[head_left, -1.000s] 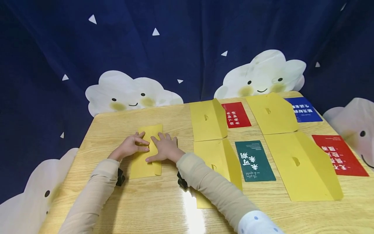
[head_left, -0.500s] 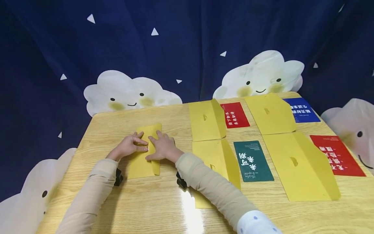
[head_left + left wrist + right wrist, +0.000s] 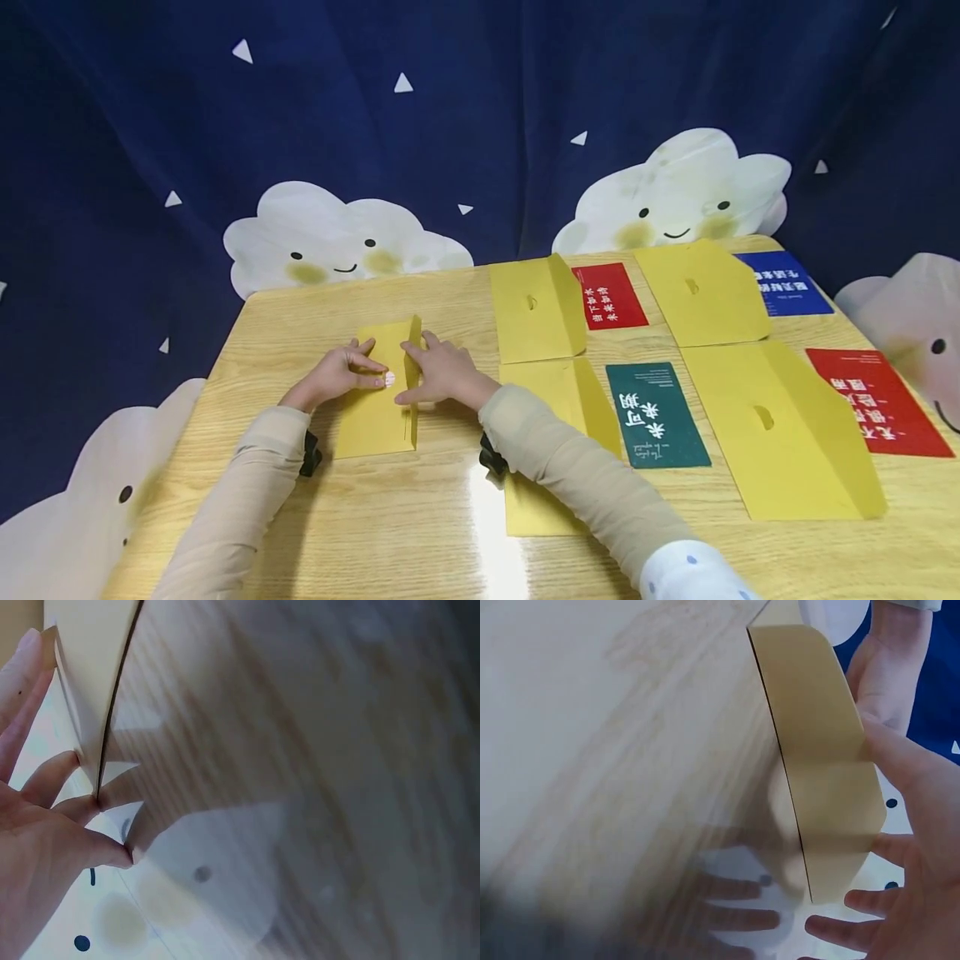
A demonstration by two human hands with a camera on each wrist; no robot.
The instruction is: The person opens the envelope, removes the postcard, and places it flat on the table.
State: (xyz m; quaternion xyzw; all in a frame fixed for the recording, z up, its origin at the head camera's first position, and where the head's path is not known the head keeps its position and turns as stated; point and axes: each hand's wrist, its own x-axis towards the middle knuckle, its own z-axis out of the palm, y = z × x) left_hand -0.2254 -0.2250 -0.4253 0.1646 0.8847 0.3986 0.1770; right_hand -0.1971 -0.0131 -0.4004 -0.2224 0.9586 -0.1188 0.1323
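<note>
A yellow paper envelope lies on the table's left half, its long flap standing partly raised on the right side. The left hand rests over the envelope. Its thumb and forefinger pinch a small lifted tab beside a round white spot at the envelope's middle. The right hand touches the raised flap's edge with spread, fairly straight fingers, the thumb reaching over the envelope. In the right wrist view, the flap partly hides those fingertips.
Several yellow envelopes with flaps standing up lie on the right. Near them are a red card, a green card, a blue card and another red card. A dark blue curtain hangs behind the wooden table.
The right hand has moved right, off the envelope's face, and the flap has risen from lying nearly flat. The white spot has come into view; the left hand stays by it.
</note>
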